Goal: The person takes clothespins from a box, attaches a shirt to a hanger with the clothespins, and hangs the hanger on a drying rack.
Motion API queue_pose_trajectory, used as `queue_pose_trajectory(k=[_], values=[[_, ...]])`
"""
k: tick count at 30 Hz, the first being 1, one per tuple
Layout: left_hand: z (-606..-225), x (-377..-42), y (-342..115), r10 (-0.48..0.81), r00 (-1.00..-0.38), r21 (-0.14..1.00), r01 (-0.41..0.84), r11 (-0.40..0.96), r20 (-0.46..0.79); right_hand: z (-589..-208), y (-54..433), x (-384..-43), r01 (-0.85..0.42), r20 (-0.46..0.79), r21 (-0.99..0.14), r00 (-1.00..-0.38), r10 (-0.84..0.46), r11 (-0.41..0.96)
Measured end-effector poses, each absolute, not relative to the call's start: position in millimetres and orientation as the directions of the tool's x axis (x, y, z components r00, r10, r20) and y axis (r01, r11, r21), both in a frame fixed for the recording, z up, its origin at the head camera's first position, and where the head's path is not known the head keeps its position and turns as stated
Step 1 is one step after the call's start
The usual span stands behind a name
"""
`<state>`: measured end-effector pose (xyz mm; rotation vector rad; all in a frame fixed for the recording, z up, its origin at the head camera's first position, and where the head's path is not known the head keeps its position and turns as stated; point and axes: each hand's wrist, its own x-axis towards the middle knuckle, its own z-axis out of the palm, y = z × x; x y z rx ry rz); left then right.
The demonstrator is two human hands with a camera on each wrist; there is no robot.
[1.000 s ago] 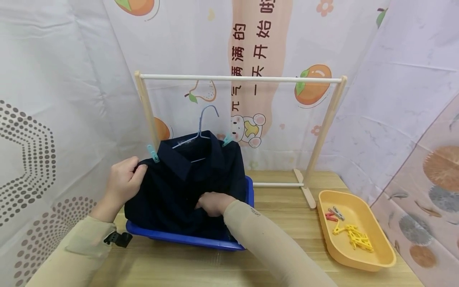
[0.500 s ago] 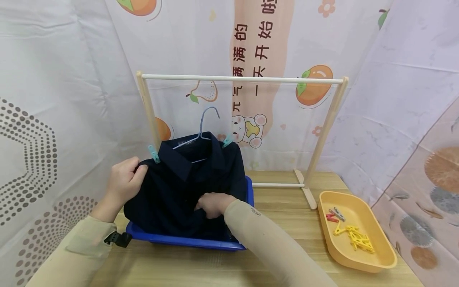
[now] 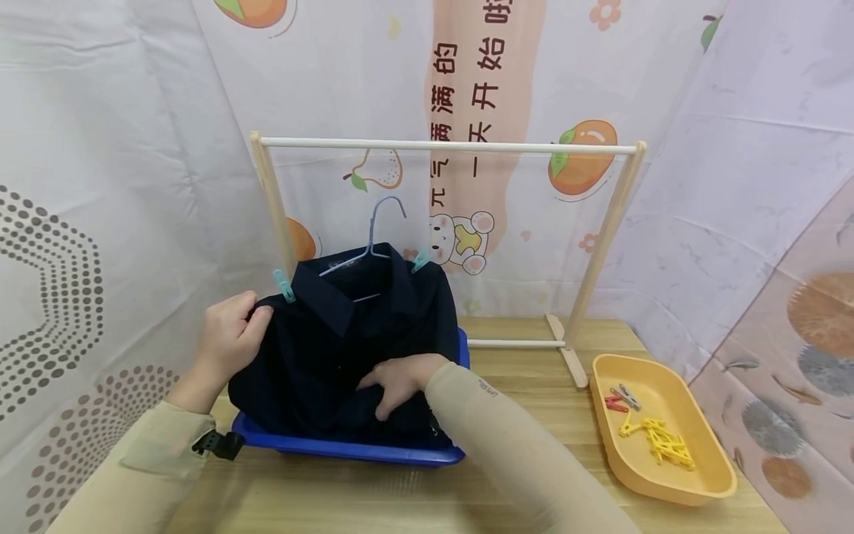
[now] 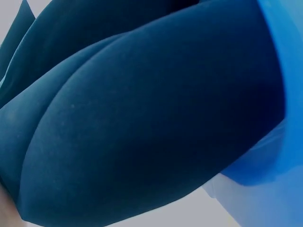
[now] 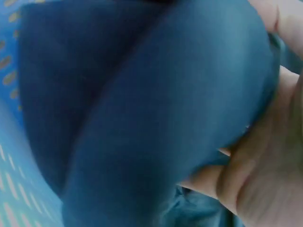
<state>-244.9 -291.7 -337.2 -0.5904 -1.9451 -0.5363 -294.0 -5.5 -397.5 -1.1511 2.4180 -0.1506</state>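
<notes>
A dark navy collared shirt [image 3: 313, 378] hangs bunched on a light-blue wire hanger [image 3: 371, 237], its lower part inside a blue basket [image 3: 353, 447]. Teal clothespins clip it to the hanger, one at the left shoulder [image 3: 283, 285] and one at the right [image 3: 421, 259]. My left hand [image 3: 230, 334] pinches the shirt's left shoulder edge between thumb and curled fingers. Against the shirt's lower front lies my right hand [image 3: 400, 380], thumb spread apart from the fingers, whose tips are partly hidden by cloth. In the right wrist view, a fold of shirt [image 5: 156, 109] passes beside the fingers.
A wooden drying rack with a white top bar [image 3: 447, 146] stands behind the basket. At the right of the table [image 3: 520, 415] sits a yellow tray [image 3: 667, 489] holding several yellow clothespins [image 3: 660, 441], plus red [image 3: 615, 403] and grey ones [image 3: 628, 397].
My right hand has loosened from a curled hold on the shirt front, its thumb now spread, and has shifted slightly. My left hand keeps its pinch; the shirt's lower front has settled a little.
</notes>
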Motion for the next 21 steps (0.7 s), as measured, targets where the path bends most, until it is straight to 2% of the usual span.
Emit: queue_pose_trajectory(k=[9,21], values=[[-336,-243,-293,0.164,-0.395,0.125,0.610,0.783,0.904,-376,1,-290,-0.692,-0.357,-0.391,-0.494,-0.793,0.607],[-333,-241,-290,0.178,-0.406,0.126,0.618,0.776,0.896,-369,-1,-277,-0.732,-0.375,-0.357,-0.457,-0.806,0.581]])
